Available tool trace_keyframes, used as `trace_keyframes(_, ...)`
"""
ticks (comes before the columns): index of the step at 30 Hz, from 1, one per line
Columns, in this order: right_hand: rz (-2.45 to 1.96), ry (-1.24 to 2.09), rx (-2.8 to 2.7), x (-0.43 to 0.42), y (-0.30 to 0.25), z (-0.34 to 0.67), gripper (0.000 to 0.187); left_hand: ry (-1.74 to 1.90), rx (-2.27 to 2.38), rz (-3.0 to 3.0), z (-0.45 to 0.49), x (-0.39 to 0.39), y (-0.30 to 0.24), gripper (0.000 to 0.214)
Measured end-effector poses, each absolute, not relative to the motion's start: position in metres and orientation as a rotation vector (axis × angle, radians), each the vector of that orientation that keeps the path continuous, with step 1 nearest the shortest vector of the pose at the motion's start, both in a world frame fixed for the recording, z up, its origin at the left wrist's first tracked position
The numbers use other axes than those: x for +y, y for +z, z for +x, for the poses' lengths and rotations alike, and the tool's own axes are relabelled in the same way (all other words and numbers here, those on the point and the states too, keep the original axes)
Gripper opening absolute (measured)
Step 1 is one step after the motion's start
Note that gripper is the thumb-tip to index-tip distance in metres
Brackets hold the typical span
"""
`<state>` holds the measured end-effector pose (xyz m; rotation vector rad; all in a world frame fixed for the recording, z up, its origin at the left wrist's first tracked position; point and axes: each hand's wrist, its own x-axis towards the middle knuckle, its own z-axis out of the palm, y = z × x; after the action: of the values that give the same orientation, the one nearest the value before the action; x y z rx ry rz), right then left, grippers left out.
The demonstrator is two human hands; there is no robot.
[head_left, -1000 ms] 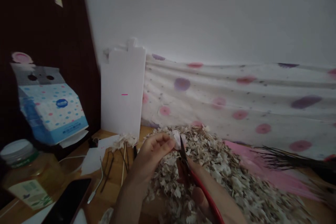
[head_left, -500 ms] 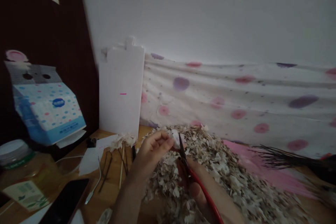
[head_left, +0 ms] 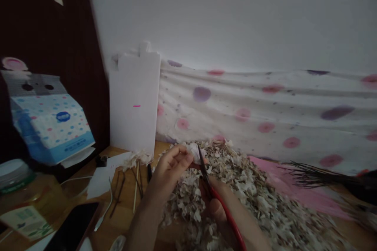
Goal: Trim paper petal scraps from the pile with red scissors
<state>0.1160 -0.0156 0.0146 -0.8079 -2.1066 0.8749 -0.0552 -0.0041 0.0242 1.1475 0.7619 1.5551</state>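
Observation:
My left hand pinches a small whitish petal-like piece between thumb and fingers. Around the red handles of a pair of scissors my right hand is closed, and the dark blades point up and slightly left, right against the pale piece. Whether the blades are parted is hard to make out. Beneath and behind both hands spreads a large heap of dry, whitish-brown petal-like flakes.
Left of the hands lie thin sticks, a white cable, paper and a phone. A lidded jar and tissue pack are farther left. Dark twigs rest on pink plastic at right. A white board stands behind.
The whole view has shifted slightly. The scissors' blades have tilted a little to the left against the pale piece. Both hands keep their hold.

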Motion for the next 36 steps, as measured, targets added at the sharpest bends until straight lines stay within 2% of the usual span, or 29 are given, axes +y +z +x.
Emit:
trace_keyframes(16,-0.988,1.076,-2.180,-0.013,0.013,0.119,0.081,1.475,0.644,1.154,-0.065,-0.005,0.029,0.026)
trace_keyframes(31,-1.056,1.053,-2.210,-0.011,0.021,0.117,0.084,1.455,0.623,1.246,-0.070,-0.005,0.028,0.023)
trace_keyframes(33,-1.081,1.043,-2.217,-0.010,0.022,0.117,0.079,1.473,0.633,1.236,-0.069,-0.005,0.028,0.023)
trace_keyframes(36,-1.138,1.036,-2.222,-0.010,0.024,0.116,0.062,1.494,0.651,1.217,-0.069,-0.004,0.027,0.023)
